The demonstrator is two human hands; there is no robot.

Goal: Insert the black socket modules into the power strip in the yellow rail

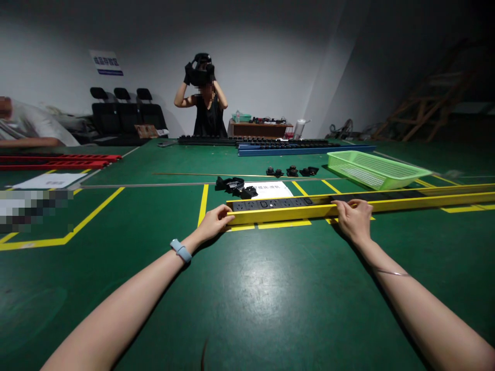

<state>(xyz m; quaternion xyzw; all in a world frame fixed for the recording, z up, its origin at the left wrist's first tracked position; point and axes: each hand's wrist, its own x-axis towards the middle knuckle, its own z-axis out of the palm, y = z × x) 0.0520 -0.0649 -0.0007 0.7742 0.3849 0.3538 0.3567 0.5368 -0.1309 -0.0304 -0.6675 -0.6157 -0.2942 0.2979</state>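
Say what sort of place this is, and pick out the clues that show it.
Probably an assembly workshop: a green worktable is marked out with yellow tape, and a long yellow rail on it holds black socket modules.

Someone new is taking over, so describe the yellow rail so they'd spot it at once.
On the big green table, the left hand and right hand touch a long yellow rail that reaches the picture's right edge. Black sockets line its left end. It has raised sides, unlike the flat yellow tape nearby, and its colour sets it apart from the red rails and blue rail.
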